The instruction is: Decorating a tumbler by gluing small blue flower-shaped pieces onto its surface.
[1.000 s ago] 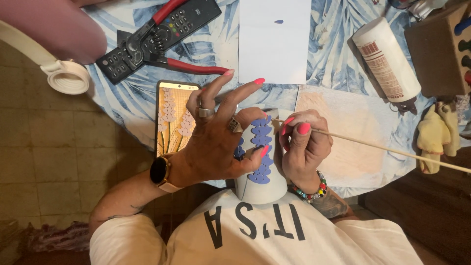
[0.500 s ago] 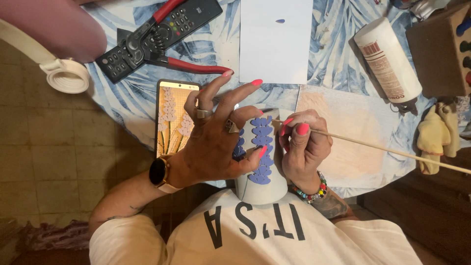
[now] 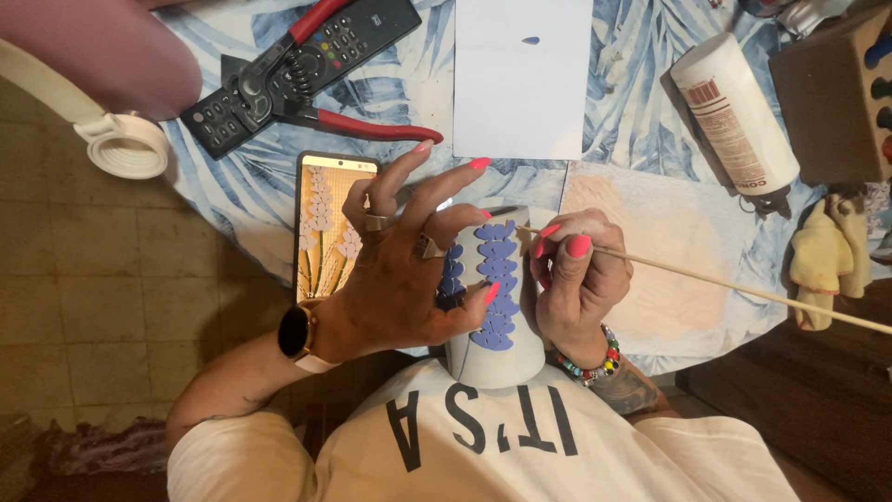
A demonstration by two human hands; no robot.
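Observation:
A grey-white cup [image 3: 506, 349] painted with a column of purple petal shapes rests against my chest at the table's edge. My left hand [image 3: 400, 279], with rings and a watch on the wrist, wraps its side, thumb on the painted strip. My right hand [image 3: 576, 279], with pink nails and a bead bracelet, pinches a long thin wooden stick [image 3: 743, 290] whose tip touches the cup's upper part near the topmost petals.
A phone [image 3: 325, 223] showing a flower picture lies left of the cup. Beyond are red-handled pliers [image 3: 353, 121], a black remote [image 3: 307, 65], white paper [image 3: 520, 79] with a paint dot, a white bottle [image 3: 734, 116], a yellow cloth [image 3: 827, 260] and a tape roll [image 3: 125, 149].
Both hands stay on the cup and stick; my left fingers shift slightly, the rest is unchanged.

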